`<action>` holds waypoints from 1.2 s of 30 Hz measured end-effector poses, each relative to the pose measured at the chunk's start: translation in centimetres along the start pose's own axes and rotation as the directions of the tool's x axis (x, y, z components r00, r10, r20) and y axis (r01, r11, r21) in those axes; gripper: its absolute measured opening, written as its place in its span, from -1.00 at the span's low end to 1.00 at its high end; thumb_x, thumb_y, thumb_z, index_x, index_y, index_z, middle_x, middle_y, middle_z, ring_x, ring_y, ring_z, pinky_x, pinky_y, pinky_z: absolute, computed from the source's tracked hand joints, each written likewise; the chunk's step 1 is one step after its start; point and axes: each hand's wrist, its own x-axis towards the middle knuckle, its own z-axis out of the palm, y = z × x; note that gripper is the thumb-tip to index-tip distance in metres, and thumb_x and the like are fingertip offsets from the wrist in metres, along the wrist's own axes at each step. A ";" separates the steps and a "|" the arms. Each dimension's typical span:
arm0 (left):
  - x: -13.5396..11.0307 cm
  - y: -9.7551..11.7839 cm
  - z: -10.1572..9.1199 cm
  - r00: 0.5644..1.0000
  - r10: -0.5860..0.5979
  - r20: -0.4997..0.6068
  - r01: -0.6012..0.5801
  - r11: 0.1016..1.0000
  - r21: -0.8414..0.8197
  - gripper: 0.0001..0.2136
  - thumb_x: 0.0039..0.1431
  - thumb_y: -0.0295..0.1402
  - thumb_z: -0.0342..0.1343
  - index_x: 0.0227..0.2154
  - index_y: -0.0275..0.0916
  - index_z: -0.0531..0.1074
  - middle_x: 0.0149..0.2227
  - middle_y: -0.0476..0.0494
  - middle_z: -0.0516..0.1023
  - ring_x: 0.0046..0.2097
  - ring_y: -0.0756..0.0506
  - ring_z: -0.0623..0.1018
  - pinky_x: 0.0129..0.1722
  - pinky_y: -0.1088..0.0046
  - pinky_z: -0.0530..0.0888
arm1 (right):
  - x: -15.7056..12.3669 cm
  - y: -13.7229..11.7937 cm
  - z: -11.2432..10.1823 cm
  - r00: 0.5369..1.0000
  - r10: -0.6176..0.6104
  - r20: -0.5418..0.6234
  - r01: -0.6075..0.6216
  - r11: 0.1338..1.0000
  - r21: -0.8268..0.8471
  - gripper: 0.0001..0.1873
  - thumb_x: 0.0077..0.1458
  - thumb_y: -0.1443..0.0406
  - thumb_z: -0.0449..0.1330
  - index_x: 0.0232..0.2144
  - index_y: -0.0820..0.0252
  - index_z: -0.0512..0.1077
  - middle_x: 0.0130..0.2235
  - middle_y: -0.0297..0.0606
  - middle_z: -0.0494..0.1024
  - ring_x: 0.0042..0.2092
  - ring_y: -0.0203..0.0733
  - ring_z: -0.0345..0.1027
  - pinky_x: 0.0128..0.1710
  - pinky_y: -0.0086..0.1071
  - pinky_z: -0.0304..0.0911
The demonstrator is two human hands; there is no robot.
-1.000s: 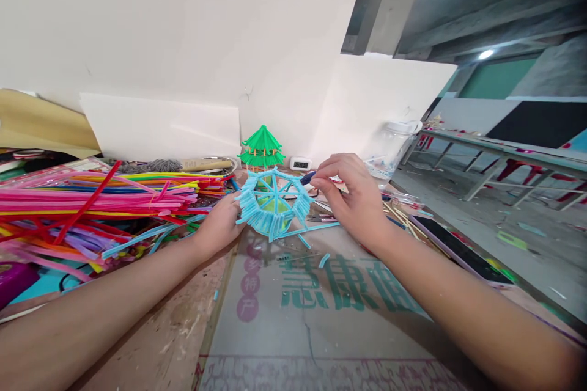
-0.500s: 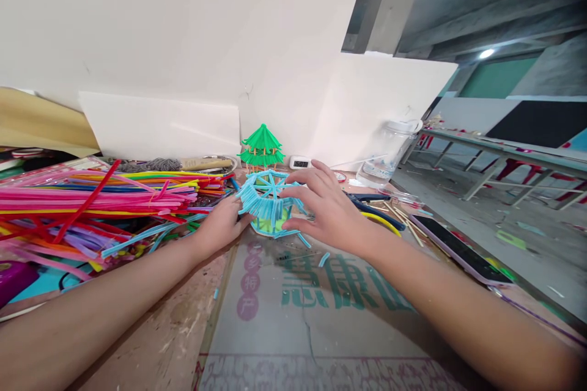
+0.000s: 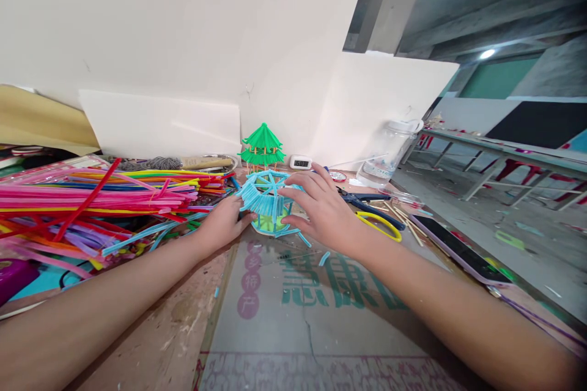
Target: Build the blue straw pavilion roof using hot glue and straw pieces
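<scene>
A small blue pavilion model [image 3: 266, 200] made of pipe cleaners stands on the printed sheet [image 3: 275, 336], with a spoked, partly covered roof and a light green floor. At its left side, my left hand [image 3: 223, 221] has its fingers wrapped against the model's edge, the fingertips partly hidden behind it. My right hand [image 3: 323, 208] is curved around the right side, fingers at the roof's rim and thumb near a post. Short blue pipe cleaner pieces [image 3: 324, 258] lie in front. Directly behind stands a green two-tiered pavilion model [image 3: 263, 145].
Bundles of coloured pipe cleaners [image 3: 92, 195] cover the left side. On the right are yellow-and-blue-handled tools [image 3: 380, 226], thin wooden sticks [image 3: 413, 226], a phone [image 3: 458, 247] and a clear plastic jug [image 3: 387, 156]. A small digital timer [image 3: 300, 162] stands before white boards [image 3: 183, 55].
My right hand has shifted slightly left and down along the pavilion's right side, uncovering more of the yellow handle. My left hand stays at the model, which has turned a little.
</scene>
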 end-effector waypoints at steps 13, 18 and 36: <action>0.1 0.0 -0.2 0.999 0.045 0.002 -0.045 0.999 0.030 -0.80 0.27 -0.28 0.01 -0.23 -0.25 0.48 -0.11 -0.28 0.55 -0.03 -0.26 0.50 0.01 0.14 0.43 | 0.1 1.5 -0.6 0.996 0.076 -0.049 -0.073 0.996 0.059 -0.72 0.24 0.35 0.06 -0.06 0.07 0.48 0.03 -0.12 0.44 0.12 -0.05 0.25 0.25 0.11 -0.07; 0.1 0.3 -0.5 0.998 0.063 -0.007 -0.062 0.997 0.054 -0.84 0.24 -0.34 0.02 -0.27 -0.23 0.48 -0.13 -0.24 0.55 -0.04 -0.25 0.50 -0.01 0.17 0.44 | 0.1 0.8 -0.7 0.998 0.067 -0.010 -0.066 0.995 0.078 -0.75 0.22 0.34 0.09 -0.10 0.07 0.49 0.05 -0.14 0.43 0.15 -0.04 0.22 0.29 0.10 -0.14; 0.1 0.4 -0.4 0.998 0.067 -0.004 -0.067 0.998 0.009 -0.79 0.29 -0.27 0.00 -0.16 -0.22 0.47 -0.04 -0.23 0.53 0.03 -0.24 0.48 0.07 0.17 0.41 | 0.6 0.8 -1.6 0.921 0.390 -0.021 -0.292 0.722 0.628 -0.89 0.31 0.29 0.00 -0.25 0.15 0.30 -0.18 -0.20 0.59 -0.12 -0.18 0.47 -0.15 -0.27 0.32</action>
